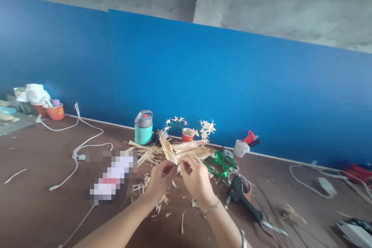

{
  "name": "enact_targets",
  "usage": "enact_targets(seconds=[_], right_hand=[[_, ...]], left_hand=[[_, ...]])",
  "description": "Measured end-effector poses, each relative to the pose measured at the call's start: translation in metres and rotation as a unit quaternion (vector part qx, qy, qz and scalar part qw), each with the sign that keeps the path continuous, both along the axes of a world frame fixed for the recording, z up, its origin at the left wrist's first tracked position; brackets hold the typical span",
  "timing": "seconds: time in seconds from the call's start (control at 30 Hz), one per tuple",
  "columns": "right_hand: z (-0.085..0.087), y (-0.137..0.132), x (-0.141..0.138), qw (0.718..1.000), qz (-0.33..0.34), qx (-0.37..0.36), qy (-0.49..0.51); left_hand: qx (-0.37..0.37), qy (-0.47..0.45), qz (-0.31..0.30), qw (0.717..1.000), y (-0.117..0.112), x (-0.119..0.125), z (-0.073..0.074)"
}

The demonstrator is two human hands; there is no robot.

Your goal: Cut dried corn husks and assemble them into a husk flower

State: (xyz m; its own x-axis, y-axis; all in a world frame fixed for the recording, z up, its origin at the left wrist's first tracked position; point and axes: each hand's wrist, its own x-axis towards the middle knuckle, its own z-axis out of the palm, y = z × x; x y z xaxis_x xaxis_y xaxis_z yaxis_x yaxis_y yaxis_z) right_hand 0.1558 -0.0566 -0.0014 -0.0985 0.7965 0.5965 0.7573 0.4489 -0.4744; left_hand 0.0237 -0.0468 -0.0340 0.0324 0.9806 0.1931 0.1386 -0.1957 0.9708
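A dried husk rises from the fingertips of the left hand and right hand, both pinched narrow on its lower end, nearly touching. It is pale tan, pointed, and leans left. Behind it, a red paper cup holds pale flowers on curved stems; a white container at right has red-handled scissors in it. Far left, another red cup contains a purple item.

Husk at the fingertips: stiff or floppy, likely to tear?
Probably light: the husk looks thin and papery. Likely fairly stiff, since its free end juts past the left hand without visibly drooping. May split lengthwise; narrow strips of similar colour lie nearby.
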Motion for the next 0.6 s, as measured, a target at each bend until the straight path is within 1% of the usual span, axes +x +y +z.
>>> enact_targets(seconds=[0.3, 0.47, 0.6], right_hand=[[-0.0040, 0.0003, -0.0003, 1.000, -0.017, -0.001, -0.012], [-0.0003, -0.0018, 0.0005, 1.000, -0.008, 0.010, 0.005], [0.0031, -0.0006, 0.0036, 0.998, -0.007, 0.025, 0.048]], left_hand=[[-0.009, -0.005, 0.000, 1.000, -0.0006, 0.0015, -0.0002], [-0.035, -0.087, -0.031, 0.995, 0.0031, 0.0023, -0.0036], [-0.051, -0.150, -0.061, 0.985, 0.0090, 0.0005, -0.0052]])
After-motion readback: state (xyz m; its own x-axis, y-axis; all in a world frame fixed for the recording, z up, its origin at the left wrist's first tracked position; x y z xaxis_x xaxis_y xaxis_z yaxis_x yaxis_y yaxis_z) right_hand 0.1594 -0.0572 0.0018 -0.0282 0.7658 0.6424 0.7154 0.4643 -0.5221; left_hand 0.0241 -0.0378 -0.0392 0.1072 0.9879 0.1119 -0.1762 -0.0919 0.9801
